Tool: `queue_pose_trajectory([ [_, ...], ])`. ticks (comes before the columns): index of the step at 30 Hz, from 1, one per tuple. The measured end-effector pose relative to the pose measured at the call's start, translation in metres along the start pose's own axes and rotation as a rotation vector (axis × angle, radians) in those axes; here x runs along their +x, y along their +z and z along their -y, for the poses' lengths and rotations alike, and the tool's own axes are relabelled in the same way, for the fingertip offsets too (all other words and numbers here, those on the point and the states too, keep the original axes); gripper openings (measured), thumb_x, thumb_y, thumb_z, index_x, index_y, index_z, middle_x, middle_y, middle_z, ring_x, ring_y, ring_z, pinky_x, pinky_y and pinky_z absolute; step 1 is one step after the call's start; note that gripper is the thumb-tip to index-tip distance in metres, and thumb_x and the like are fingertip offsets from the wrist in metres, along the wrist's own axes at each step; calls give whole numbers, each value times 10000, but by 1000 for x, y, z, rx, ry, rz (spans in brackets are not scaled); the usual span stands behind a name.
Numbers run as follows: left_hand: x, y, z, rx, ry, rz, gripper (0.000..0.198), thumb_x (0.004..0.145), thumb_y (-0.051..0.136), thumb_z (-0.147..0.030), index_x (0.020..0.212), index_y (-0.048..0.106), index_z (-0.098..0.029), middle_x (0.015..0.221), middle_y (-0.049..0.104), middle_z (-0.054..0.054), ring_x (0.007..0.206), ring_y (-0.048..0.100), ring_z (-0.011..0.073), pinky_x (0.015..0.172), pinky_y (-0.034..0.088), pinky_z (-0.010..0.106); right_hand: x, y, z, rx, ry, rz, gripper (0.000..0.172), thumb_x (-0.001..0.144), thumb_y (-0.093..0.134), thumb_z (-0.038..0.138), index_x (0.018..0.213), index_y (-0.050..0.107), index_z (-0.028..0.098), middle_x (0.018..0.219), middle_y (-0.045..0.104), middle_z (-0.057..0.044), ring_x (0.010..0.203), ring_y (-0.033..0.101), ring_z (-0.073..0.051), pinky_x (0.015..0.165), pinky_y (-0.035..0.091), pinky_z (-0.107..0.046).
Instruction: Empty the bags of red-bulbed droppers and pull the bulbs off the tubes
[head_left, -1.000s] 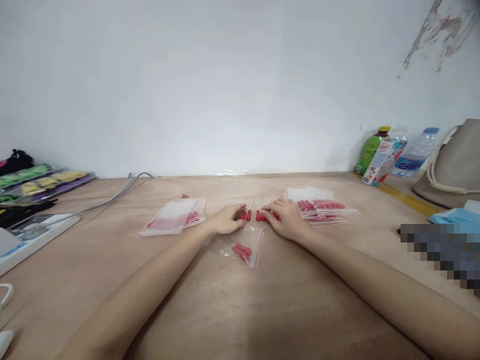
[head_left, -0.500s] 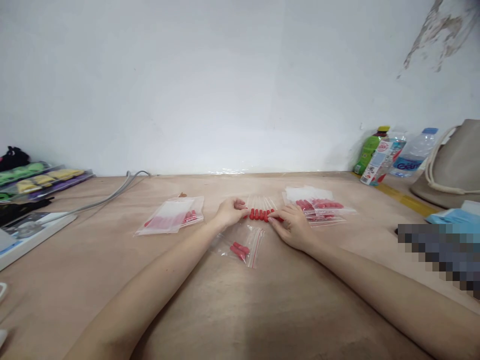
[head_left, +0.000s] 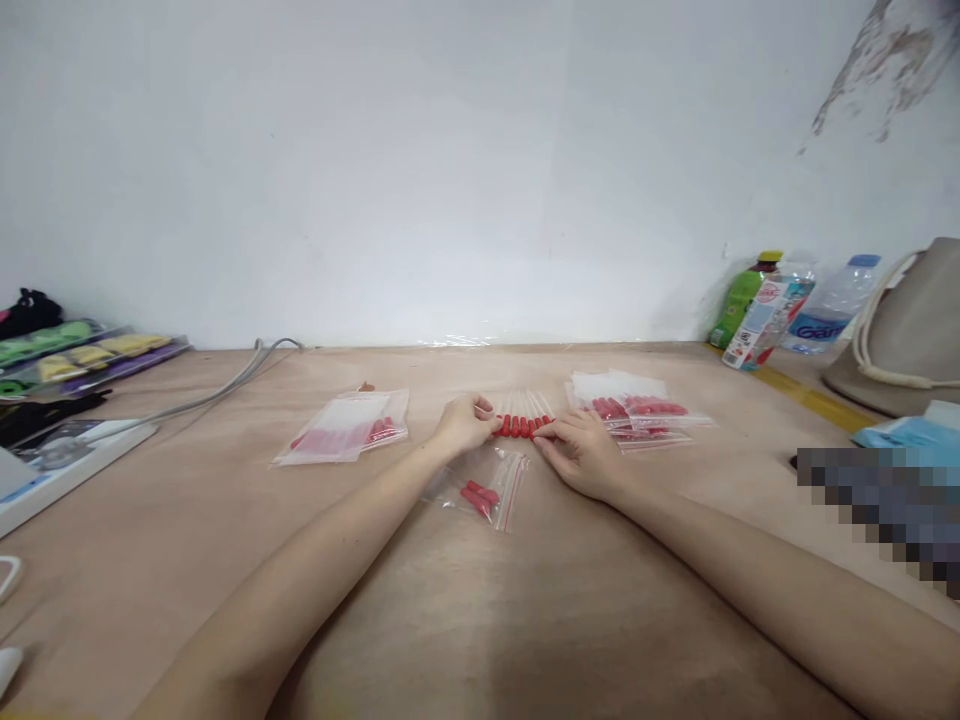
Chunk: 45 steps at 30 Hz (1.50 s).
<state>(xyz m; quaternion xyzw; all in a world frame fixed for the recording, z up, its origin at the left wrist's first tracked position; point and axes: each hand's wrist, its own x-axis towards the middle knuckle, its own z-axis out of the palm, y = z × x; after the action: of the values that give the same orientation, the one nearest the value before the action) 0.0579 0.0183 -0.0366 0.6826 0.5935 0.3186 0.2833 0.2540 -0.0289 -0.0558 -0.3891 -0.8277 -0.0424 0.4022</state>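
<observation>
A row of red-bulbed droppers [head_left: 519, 427] lies side by side on the table, their thin clear stems pointing toward the wall. At the left end of the row, my left hand [head_left: 465, 422] has its fingers closed on the outermost red bulb. My right hand [head_left: 581, 450] grips the right end with thumb and fingertips, so the row is held between both hands. Just in front lies a clear zip bag [head_left: 512, 490] with several red bulbs [head_left: 478, 497] in it; my left wrist partly overlaps it.
Filled zip bags [head_left: 649, 407] with red pieces are piled on the right; more bags [head_left: 345, 425] lie on the left. Bottles [head_left: 821, 310] and a beige bag [head_left: 900, 330] stand at the far right. A cable [head_left: 217, 390] runs to a white power strip [head_left: 82, 470] at left.
The row of droppers sits slightly straighter between my hands, with more of the red bulbs showing. Both hands stay almost in place.
</observation>
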Motion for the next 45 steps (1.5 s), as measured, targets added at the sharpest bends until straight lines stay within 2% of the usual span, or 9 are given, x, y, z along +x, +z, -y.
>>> queue_pose_trajectory([
  [6,-6,-11,4,59,98,-44,205,718,618,-307,851,597,-152,788,660,44,701,616,149,640,486,249,-1,-5,5,28,2,18,117,810,526,236,789,633,195,681,612,-17,705,516,-156,699,321,-321],
  [10,-34,-38,9,133,386,-87,219,777,556,-349,906,624,-185,988,628,54,973,558,194,850,445,321,-2,-10,15,92,-61,77,108,791,553,250,795,652,207,741,595,-32,736,519,-157,707,348,-325],
  [12,-52,-51,14,211,607,35,235,808,523,-334,976,626,-205,1043,614,58,1037,531,197,939,393,356,-2,-11,23,134,-103,117,106,783,561,244,788,662,212,751,581,-38,731,515,-153,696,366,-318],
  [14,-68,-62,20,262,705,252,301,815,523,-322,1093,590,-227,1186,555,61,1133,479,198,989,357,352,-1,-10,30,147,-111,128,93,768,571,231,785,659,207,741,575,-37,725,512,-153,690,376,-316],
  [17,-81,-70,26,274,683,402,392,837,500,-319,1224,499,-253,1309,468,57,1224,406,195,1043,295,368,0,-9,38,137,-31,76,54,735,587,223,718,618,182,685,572,-27,688,511,-145,665,384,-301],
  [21,-80,-68,28,263,674,492,505,781,583,-350,1264,455,-274,1338,439,57,1251,375,219,1057,262,415,1,-11,46,97,-10,129,194,736,604,261,558,575,187,576,569,-13,611,493,-134,609,367,-282],
  [25,-78,-61,29,253,633,420,470,780,582,-350,1232,495,-254,1317,463,66,1244,387,220,1053,273,417,2,-14,54,144,-99,204,113,786,574,246,753,681,234,703,660,-23,680,532,-148,644,392,-293],
  [32,-82,-49,31,245,582,287,432,810,538,-372,1212,514,-214,1267,516,71,1222,411,212,1030,323,390,1,-4,57,355,-109,325,165,779,605,263,932,655,228,862,647,-28,842,555,-150,773,430,-290],
  [45,-83,-44,28,243,592,242,441,808,539,-340,1230,489,-222,1255,525,57,1194,436,216,1030,324,390,4,5,62,400,58,315,61,727,612,196,782,583,196,858,603,-21,805,553,-149,716,439,-278],
])
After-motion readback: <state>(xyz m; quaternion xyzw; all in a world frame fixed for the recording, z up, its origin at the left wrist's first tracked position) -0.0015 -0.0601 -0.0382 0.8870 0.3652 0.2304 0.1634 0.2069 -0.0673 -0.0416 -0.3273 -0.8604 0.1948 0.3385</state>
